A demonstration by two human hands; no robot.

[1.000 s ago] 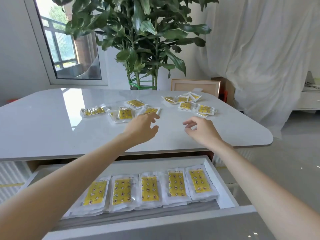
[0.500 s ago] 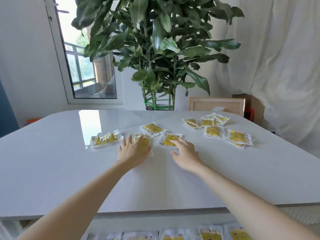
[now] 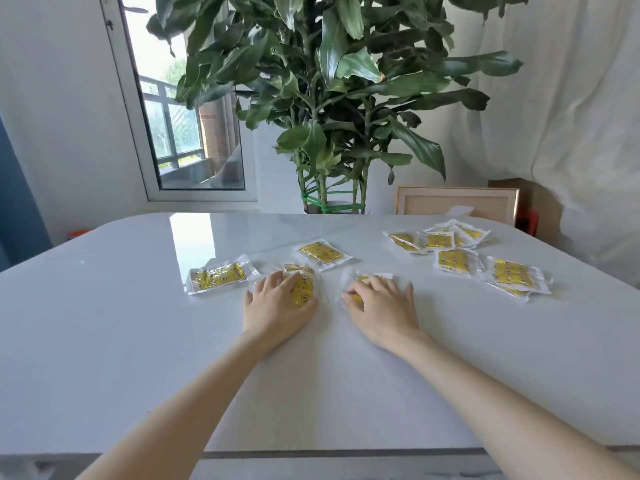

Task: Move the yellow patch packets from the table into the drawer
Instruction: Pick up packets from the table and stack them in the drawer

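Counter: glossy white slab, rounded corners, a potted plant behind. Both hands had come forward from mid-air and landed. The left hand lay flat, fingers spread, on one packet; the right hand curled over another (neither lifted yet). Remaining packets were crinkly clear film over yellow squares, scattered right. The drawer was out of view.

Bright daylight, window glare on table

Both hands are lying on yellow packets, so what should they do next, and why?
Probably curl the fingers and pinch each packet up. The left hand and right hand each lie flat on a packet, none lifted off the table yet.
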